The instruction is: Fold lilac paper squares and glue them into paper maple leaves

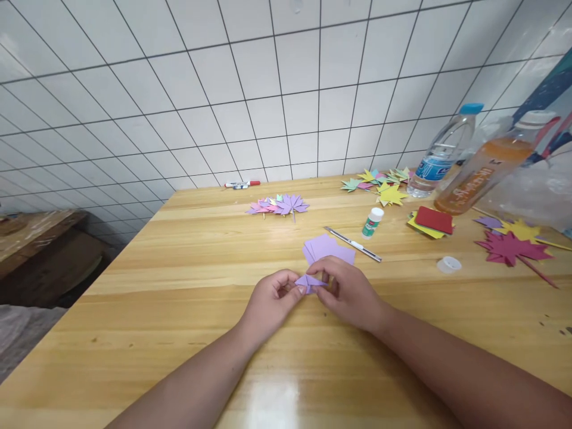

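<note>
Between my two hands is a small folded piece of purple paper, with pointed flaps to the sides. My left hand pinches its left end between thumb and fingers. On the other end, the thumb and fingers of my right hand are closed on the paper. Just beyond my right hand lie several loose purple paper sheets, partly covered by that hand. A slim white-and-metal craft knife rests behind them, and a glue stick stands upright to its right.
Paper leaves in several colours lie at the back, with more leaves near the wall. Pens lie at the far edge. At right are a water bottle, an orange drink bottle, coloured paper squares, a clear cap and a dark red leaf.
</note>
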A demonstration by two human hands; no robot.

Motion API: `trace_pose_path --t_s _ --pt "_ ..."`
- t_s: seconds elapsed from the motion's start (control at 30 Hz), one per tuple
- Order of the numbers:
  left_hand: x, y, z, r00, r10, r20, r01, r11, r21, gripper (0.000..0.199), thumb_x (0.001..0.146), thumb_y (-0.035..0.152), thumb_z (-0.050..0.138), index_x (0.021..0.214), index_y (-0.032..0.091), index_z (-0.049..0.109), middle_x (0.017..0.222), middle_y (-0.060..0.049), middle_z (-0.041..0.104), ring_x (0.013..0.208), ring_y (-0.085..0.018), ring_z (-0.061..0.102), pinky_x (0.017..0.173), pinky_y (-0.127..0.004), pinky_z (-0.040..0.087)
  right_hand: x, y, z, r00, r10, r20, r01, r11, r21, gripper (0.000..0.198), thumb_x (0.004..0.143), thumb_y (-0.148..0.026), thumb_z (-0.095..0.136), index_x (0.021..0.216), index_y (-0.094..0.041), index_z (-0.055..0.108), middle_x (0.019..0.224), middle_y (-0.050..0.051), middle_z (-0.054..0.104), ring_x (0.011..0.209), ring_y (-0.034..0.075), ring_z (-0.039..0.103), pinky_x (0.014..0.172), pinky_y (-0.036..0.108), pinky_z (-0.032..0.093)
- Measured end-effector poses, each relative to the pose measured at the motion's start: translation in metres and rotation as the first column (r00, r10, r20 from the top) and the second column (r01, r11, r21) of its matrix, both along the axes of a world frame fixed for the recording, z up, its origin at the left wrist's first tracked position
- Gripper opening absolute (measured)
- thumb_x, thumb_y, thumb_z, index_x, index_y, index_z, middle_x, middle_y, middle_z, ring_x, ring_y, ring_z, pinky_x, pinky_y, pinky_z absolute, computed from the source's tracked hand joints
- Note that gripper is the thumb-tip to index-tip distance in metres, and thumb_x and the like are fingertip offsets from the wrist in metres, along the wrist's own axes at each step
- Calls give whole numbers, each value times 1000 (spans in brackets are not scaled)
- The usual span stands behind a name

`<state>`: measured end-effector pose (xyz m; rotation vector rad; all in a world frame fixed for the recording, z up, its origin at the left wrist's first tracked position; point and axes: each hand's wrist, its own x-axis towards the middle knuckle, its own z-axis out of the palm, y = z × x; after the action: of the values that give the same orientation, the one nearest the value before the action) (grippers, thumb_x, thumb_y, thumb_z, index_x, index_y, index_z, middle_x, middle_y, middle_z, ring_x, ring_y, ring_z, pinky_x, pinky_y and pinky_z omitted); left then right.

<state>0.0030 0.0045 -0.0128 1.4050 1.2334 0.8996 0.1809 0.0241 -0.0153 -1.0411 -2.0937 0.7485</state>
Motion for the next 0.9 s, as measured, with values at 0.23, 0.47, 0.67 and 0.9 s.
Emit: trace_pose_path --t_s 0.23,0.47,0.67,0.9 --pt "0 0 -3 1000 -16 12 16 1000 8 17 76 30 60 81 14 60 76 -4 62 69 -14 55 64 -24 42 3 1 4 987 -57 149 53 998 28 16 85 -26 47 92 -22 61 85 2 63 74 14 55 64 24 40" --pt "-1 5 -8 999 -35 -27 36 999 4 15 77 29 57 76 14 57 68 -1 57 61 -11 49 58 -21 38 2 6 -2 978 -65 198 71 997 -23 24 87 -26 43 72 -21 61 69 0 61 66 12 54 58 23 37" --pt "-4 2 -10 978 -129 -165 139 989 54 14 80 28 53 72 16 54 65 2 51 59 -10 45 55 -20 35 2 4 -1 992 -64 113 62 998 16 29 76 -18 55 104 -25 57 99 0 62 73 11 56 67 23 41" --pt "-4 1 -9 988 -102 -117 108 993 46 13 81 28 52 78 16 57 69 0 57 63 -11 50 59 -21 38 1 5 0 991 -61 123 66 997 -37 15 80 -22 51 68 -18 58 68 -1 57 61 10 50 56 21 36"
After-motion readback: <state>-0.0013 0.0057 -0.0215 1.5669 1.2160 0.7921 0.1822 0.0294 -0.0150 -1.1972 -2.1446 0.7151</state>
